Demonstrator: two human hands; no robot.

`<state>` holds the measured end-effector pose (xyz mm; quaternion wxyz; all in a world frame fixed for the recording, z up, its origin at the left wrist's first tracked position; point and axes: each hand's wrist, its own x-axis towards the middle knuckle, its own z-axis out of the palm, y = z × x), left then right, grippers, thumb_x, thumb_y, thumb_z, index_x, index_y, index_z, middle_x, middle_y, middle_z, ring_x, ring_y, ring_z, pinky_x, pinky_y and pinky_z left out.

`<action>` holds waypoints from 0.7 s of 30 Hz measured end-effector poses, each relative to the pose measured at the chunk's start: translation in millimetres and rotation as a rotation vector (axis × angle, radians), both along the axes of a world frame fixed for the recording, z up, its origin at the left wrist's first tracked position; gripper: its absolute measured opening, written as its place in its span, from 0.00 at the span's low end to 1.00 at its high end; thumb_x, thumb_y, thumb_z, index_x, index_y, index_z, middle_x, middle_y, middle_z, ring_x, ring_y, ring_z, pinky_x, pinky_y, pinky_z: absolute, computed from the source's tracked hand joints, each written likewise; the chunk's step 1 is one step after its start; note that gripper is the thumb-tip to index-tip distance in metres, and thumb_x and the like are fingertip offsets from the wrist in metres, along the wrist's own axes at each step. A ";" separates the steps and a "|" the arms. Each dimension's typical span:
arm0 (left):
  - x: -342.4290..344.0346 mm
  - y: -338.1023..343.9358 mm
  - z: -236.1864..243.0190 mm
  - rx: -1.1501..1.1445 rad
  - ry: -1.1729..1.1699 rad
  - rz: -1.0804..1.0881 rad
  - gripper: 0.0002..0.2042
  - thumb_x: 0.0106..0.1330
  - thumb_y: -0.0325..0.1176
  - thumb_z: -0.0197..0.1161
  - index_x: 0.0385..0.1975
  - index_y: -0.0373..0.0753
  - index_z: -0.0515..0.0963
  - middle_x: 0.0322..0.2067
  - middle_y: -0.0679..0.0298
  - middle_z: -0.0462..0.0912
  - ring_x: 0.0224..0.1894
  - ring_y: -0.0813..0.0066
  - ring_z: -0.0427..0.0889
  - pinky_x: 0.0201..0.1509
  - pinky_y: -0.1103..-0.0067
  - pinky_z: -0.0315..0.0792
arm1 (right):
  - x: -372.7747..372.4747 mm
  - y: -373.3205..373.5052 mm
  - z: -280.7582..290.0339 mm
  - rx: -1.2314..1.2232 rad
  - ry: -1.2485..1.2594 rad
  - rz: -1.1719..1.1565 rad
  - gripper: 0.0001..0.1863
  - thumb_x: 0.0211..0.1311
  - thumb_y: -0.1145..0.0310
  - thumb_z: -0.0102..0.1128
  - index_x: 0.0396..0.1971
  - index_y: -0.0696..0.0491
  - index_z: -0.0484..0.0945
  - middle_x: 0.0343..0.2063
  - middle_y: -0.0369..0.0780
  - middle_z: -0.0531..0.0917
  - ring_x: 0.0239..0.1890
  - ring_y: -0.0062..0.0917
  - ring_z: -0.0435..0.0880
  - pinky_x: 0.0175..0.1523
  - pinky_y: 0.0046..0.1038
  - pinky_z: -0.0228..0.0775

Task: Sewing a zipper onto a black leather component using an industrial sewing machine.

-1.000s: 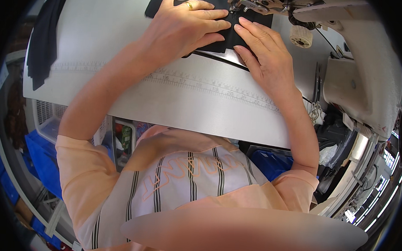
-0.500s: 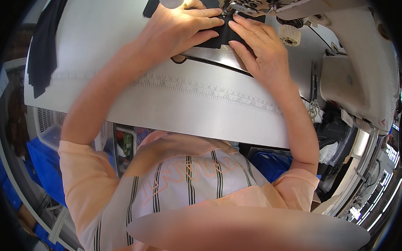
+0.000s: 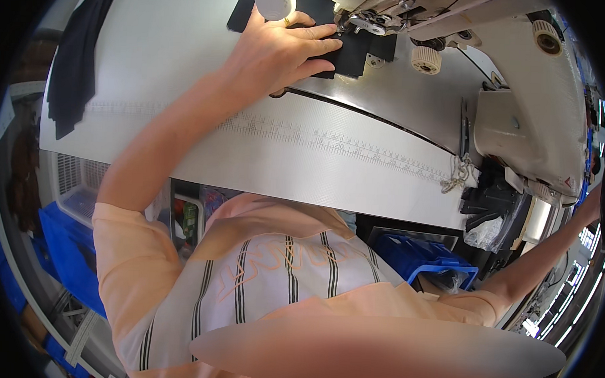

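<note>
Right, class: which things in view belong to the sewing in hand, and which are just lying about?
Seemingly in use:
black fabric under the left hand
sewing machine
lit white lamp

Seemingly lying about:
blue bin at lower right
white plastic basket
knotted string
black cloth at far left (may belong)

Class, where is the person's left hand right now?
In the head view, the left hand is at upper centre, resting on black fabric, just left of the sewing-machine presser foot.

Pale table [image 3: 277, 161], black cloths [image 3: 350, 57], sewing machine [image 3: 523, 83]
</note>
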<state>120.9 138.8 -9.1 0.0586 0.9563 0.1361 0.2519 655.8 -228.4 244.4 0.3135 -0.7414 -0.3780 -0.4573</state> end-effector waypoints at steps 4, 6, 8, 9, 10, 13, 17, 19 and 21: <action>-2.9 7.7 -10.5 -0.040 -0.062 -0.057 0.17 0.59 0.46 0.63 0.46 0.50 0.81 0.52 0.76 0.79 0.51 0.71 0.76 0.62 0.44 0.58 | 110.0 -105.7 9.4 0.183 1.231 -0.155 0.23 0.68 0.58 0.50 0.58 0.57 0.71 0.53 0.43 0.78 0.53 0.33 0.78 0.59 0.32 0.68; -6.5 1.9 -5.9 -0.013 0.025 0.025 0.17 0.59 0.46 0.63 0.46 0.50 0.81 0.52 0.75 0.79 0.51 0.71 0.76 0.63 0.44 0.58 | 18.3 -38.0 -115.3 0.354 1.102 0.221 0.28 0.68 0.53 0.48 0.61 0.54 0.66 0.59 0.44 0.70 0.60 0.35 0.69 0.64 0.36 0.60; -2.5 2.5 -5.7 -0.010 0.014 -0.001 0.17 0.59 0.46 0.63 0.46 0.50 0.81 0.52 0.75 0.79 0.50 0.70 0.76 0.63 0.44 0.57 | -24.0 -42.5 -168.6 0.563 0.845 0.525 0.30 0.69 0.49 0.44 0.65 0.51 0.59 0.67 0.44 0.59 0.68 0.40 0.59 0.70 0.45 0.50; -2.3 2.4 -5.1 -0.011 0.007 -0.004 0.17 0.58 0.45 0.64 0.46 0.49 0.81 0.52 0.74 0.79 0.50 0.70 0.76 0.63 0.49 0.59 | -22.0 -50.0 -169.3 0.689 0.949 0.435 0.30 0.69 0.51 0.45 0.64 0.53 0.60 0.65 0.45 0.62 0.66 0.40 0.62 0.70 0.45 0.52; -2.9 1.9 -5.3 -0.016 0.001 -0.005 0.17 0.58 0.45 0.64 0.46 0.48 0.81 0.52 0.73 0.79 0.50 0.70 0.76 0.64 0.53 0.61 | -14.3 -61.4 -164.0 0.810 1.050 0.340 0.29 0.70 0.52 0.45 0.63 0.55 0.62 0.63 0.45 0.65 0.65 0.40 0.64 0.69 0.44 0.55; -1.3 3.9 -3.6 -0.109 -0.049 -0.067 0.17 0.58 0.43 0.64 0.46 0.46 0.81 0.51 0.71 0.80 0.50 0.68 0.76 0.60 0.66 0.68 | 45.0 -74.8 -66.8 0.394 1.134 0.176 0.28 0.70 0.53 0.45 0.61 0.57 0.63 0.59 0.46 0.71 0.60 0.40 0.71 0.65 0.46 0.62; -2.9 2.3 0.4 -0.122 -0.036 -0.055 0.17 0.58 0.41 0.65 0.46 0.43 0.81 0.51 0.68 0.80 0.50 0.65 0.76 0.55 0.74 0.72 | 16.0 -29.6 -93.0 0.575 1.065 0.161 0.31 0.69 0.52 0.47 0.62 0.59 0.61 0.60 0.45 0.70 0.61 0.40 0.69 0.65 0.43 0.63; -2.2 2.8 -0.2 -0.105 -0.052 -0.063 0.17 0.57 0.40 0.66 0.46 0.43 0.81 0.51 0.68 0.80 0.50 0.64 0.76 0.53 0.75 0.74 | -23.9 -27.3 -143.6 0.605 0.936 0.339 0.31 0.70 0.50 0.42 0.62 0.59 0.62 0.60 0.46 0.69 0.62 0.40 0.68 0.65 0.46 0.62; -0.6 3.9 -0.6 -0.119 -0.051 -0.069 0.17 0.57 0.40 0.66 0.46 0.43 0.81 0.51 0.68 0.80 0.50 0.64 0.76 0.53 0.75 0.74 | -50.2 -18.8 -165.8 0.525 0.706 0.410 0.34 0.70 0.44 0.33 0.64 0.57 0.60 0.64 0.46 0.64 0.66 0.40 0.61 0.68 0.46 0.55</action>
